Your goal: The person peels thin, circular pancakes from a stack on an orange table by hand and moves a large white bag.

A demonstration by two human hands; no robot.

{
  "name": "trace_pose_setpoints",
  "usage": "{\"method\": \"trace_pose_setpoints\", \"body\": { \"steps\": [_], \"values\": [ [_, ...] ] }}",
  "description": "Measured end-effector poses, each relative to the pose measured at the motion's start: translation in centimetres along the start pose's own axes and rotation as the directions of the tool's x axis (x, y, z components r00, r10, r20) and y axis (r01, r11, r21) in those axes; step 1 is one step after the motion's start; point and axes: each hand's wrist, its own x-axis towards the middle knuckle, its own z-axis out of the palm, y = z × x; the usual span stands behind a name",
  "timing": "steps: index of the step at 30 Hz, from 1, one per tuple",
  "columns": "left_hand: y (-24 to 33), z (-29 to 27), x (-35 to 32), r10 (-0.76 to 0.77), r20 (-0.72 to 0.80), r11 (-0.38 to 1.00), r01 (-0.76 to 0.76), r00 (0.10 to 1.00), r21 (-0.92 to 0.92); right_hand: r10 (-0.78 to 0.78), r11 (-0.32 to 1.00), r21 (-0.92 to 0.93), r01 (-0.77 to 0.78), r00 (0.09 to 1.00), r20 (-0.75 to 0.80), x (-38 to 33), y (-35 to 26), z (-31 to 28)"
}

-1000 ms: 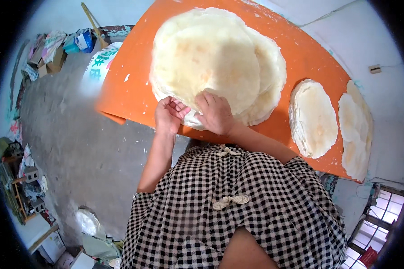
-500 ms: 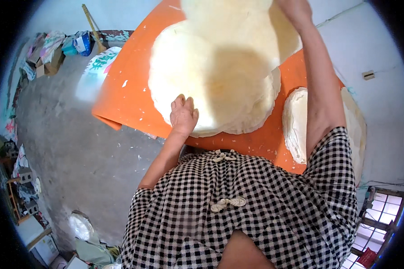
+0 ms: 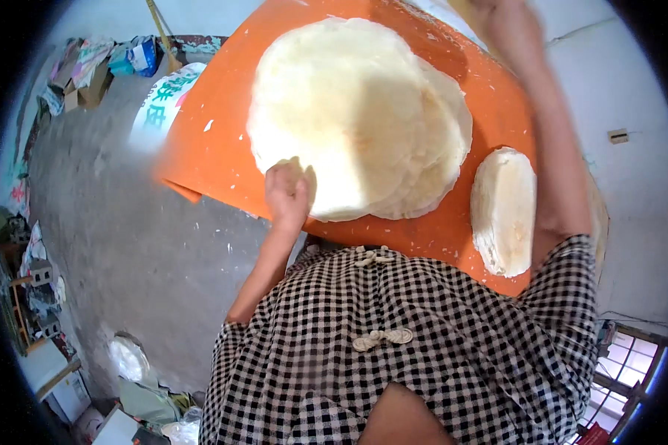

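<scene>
A wide stack of thin, round, pale flatbreads (image 3: 341, 111) lies on the orange cloth, its layers slightly offset at the right side. My left hand (image 3: 288, 194) is at the stack's near left edge, fingers curled in and touching the rim; whether a layer is pinched between them is hidden. Far off at the upper right, my right hand (image 3: 513, 33) is blurred and closed on a flatbread sheet (image 3: 469, 16), of which only a yellowish part shows at the top of the picture. A folded pile of flatbreads (image 3: 503, 211) sits right of the stack, beside my right forearm.
Orange cloth (image 3: 219, 159) covers the work surface, with small pale flakes scattered on it. A printed white sack (image 3: 163, 107) is on the grey floor (image 3: 141, 222) to the left. Boxes and bags (image 3: 89, 78) stand by the far wall, near a broom (image 3: 162, 33).
My right hand has carried a large flatbread sheet up and away off the stack, uncovering its far side. The left hand's fingers have curled in, and the hand has shifted slightly left.
</scene>
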Motion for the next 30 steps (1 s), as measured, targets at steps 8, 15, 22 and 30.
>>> {"method": "trace_pose_setpoints", "body": {
  "steps": [8,15,22,30],
  "values": [
    [1.2,-2.8,-1.1,-0.595,0.116,0.601,0.537,0.795,-0.593,-0.401,0.891,0.327,0.315,0.884,0.241,-24.6,-9.6,16.5],
    [0.5,-3.6,0.2,-0.677,0.203,0.487,0.637,0.708,-0.597,-0.373,0.868,0.45,0.211,0.874,0.311,-24.0,-9.5,15.9],
    [1.1,-4.4,2.1,-0.675,0.602,-0.019,0.805,0.427,-0.593,-0.363,0.87,0.441,0.221,0.892,0.268,-23.9,-9.5,15.2],
    [3.9,-4.1,2.8,-0.586,0.509,0.164,0.708,0.63,-0.687,-0.37,0.853,0.471,0.225,0.897,0.242,-24.1,-10.4,14.4]
  ]
}}
